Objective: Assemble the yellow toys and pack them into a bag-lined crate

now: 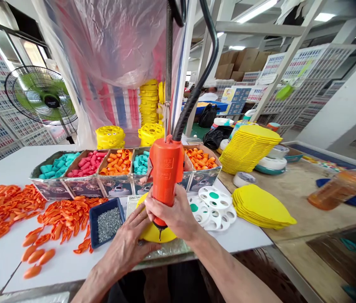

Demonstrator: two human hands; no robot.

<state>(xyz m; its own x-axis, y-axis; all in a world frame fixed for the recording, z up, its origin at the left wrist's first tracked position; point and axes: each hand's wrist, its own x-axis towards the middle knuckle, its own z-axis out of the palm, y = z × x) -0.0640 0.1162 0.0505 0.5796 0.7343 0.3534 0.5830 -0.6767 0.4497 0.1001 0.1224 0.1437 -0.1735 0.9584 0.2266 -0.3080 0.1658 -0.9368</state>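
Note:
My right hand (179, 212) is wrapped round an orange electric screwdriver (164, 172), which hangs upright from a spring and a black cable. Its bit (160, 233) points down over a round yellow plastic part (165, 237) at the table's front edge. With fingers and thumb spread round the left side of that part, my left hand (130, 235) holds it against the table. The screwdriver and both hands cover much of it, and whether the bit touches a screw I cannot tell. A blue tray of small metal screws (110, 225) stands left of my left hand.
Behind are bins of teal (59, 164), pink and orange plastic pieces (116, 162). Orange pieces (67, 219) lie heaped at left. White discs with holes (217, 200) and yellow plates (260, 206) lie at right, near a bottle (342, 189). A fan (46, 99) stands back left.

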